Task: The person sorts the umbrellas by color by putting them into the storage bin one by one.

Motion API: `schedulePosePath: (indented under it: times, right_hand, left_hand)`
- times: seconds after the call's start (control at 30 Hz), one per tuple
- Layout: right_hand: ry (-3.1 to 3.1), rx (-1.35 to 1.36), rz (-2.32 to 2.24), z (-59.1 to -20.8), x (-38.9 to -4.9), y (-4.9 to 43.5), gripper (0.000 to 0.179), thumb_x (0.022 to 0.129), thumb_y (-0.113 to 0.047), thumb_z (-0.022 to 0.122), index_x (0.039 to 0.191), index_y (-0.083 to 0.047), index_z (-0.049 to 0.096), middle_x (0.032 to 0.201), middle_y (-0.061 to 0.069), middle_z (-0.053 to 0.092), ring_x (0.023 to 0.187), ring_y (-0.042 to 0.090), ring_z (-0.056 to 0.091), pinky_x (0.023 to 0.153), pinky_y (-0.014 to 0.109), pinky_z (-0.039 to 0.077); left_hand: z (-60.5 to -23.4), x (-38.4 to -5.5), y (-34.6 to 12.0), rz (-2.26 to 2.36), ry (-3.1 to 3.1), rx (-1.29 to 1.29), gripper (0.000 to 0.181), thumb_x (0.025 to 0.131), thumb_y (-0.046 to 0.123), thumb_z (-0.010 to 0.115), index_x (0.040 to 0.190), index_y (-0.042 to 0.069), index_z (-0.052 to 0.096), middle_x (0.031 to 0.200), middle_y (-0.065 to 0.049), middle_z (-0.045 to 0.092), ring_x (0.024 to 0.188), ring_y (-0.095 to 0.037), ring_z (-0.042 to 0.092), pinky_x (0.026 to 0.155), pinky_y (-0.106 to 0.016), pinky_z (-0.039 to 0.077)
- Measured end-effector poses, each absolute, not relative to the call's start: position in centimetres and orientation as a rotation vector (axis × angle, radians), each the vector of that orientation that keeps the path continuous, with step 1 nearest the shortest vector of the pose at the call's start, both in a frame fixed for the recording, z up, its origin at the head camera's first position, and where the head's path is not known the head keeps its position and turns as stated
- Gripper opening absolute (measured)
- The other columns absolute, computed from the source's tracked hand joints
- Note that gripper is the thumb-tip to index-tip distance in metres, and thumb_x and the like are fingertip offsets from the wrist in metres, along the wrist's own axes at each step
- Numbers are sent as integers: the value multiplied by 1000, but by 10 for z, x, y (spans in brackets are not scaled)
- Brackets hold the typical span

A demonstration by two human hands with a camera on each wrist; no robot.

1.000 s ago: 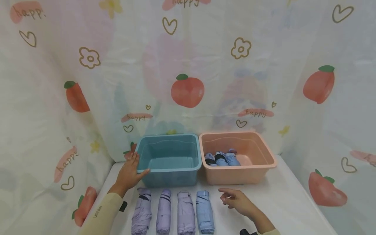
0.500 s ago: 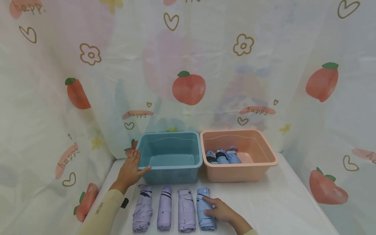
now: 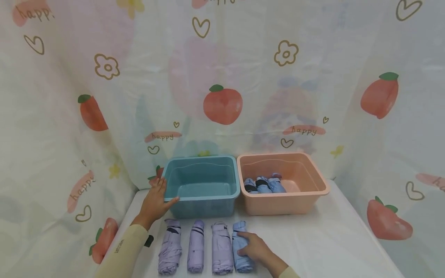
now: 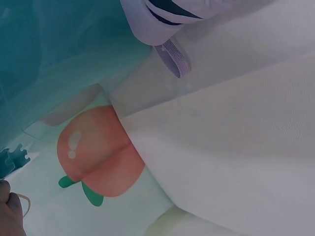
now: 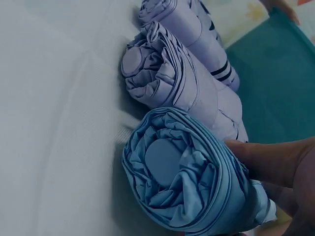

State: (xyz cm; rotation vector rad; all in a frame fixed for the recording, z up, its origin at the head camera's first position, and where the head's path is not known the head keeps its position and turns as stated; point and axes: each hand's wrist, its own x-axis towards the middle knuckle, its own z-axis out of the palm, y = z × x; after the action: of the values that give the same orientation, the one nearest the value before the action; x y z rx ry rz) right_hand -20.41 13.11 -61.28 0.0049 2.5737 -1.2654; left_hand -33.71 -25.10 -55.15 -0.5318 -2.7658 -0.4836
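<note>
My left hand rests on the left rim of the blue-green plastic bin, fingers straight along its side and thumb on the front rim. At the right end of a row of folded umbrellas, my right hand grips the light blue folded umbrella. In the right wrist view the thumb lies along one side of this umbrella, its rolled end facing the camera. Left of it lie three lilac folded umbrellas: one close by, a slimmer one and a bulkier one.
Right beside the blue-green bin stands a peach bin with three blue folded umbrellas inside, at its left. Both bins stand at the back of the white table. A printed curtain hangs behind and on both sides.
My right hand has moved left from the tablecloth onto the light blue umbrella and now grips it; the umbrella's top has shifted slightly left. My left hand has stayed on the bin.
</note>
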Motion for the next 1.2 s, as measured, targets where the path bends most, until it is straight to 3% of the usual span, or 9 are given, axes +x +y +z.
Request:
schedulePosePath:
  times: [0.2, 0.3, 0.47, 0.53, 0.7, 0.93, 1.2]
  right_hand:
    - [2415, -94, -1322, -600, -201, 161, 61, 68, -6, 83, 126, -9, 66, 134, 29, 50, 124, 56, 38, 97, 71, 26]
    - [2376, -133, -1326, -582, -193, 178, 61, 68, -6, 83, 126, -11, 66, 135, 29, 49, 123, 52, 41, 95, 71, 29]
    - [2329, -96, -1279, -538, -182, 209, 61, 70, -10, 83, 128, -15, 65, 132, 24, 51, 100, 33, 54, 80, 51, 47]
    - [2326, -61, -1270, -518, -179, 221, 62, 71, -11, 83, 130, -15, 64, 130, 21, 52, 91, 27, 54, 73, 43, 48]
    - [2432, 4, -1285, -470, -183, 251, 67, 72, -14, 84, 134, -13, 60, 121, 17, 54, 87, 26, 56, 68, 39, 50]
    - [2635, -63, -1205, -421, -222, 300, 70, 81, -19, 79, 143, -6, 50, 125, 29, 49, 94, 32, 56, 67, 38, 52]
    - [2765, -143, -1063, -402, -306, 351, 55, 87, -12, 70, 137, 4, 52, 136, 40, 41, 104, 38, 53, 71, 35, 49]
  left_hand:
    - [-553, -335, -252, -495, -2762, -519, 99, 89, 64, 56, 147, -11, 29, 155, -23, 24, 144, -38, 17, 110, -56, 25]
    - [-553, -334, -253, -487, -2768, -513, 99, 89, 64, 55, 147, -11, 29, 155, -23, 24, 144, -38, 17, 110, -56, 25]
    - [-556, -333, -254, -489, -2768, -512, 98, 90, 63, 55, 147, -11, 29, 155, -24, 24, 144, -39, 17, 110, -56, 24]
    - [-558, -332, -255, -493, -2765, -513, 98, 89, 63, 56, 147, -12, 29, 155, -24, 24, 144, -39, 18, 110, -56, 24]
    - [-559, -333, -257, -472, -2761, -503, 98, 89, 62, 57, 146, -13, 30, 155, -25, 24, 143, -41, 20, 109, -56, 24]
    - [-554, -338, -256, -473, -2755, -499, 101, 88, 64, 57, 147, -12, 28, 156, -23, 23, 144, -40, 18, 109, -57, 24]
    - [-557, -336, -254, -505, -2733, -515, 99, 88, 63, 59, 147, -11, 30, 155, -23, 25, 143, -40, 20, 108, -58, 25]
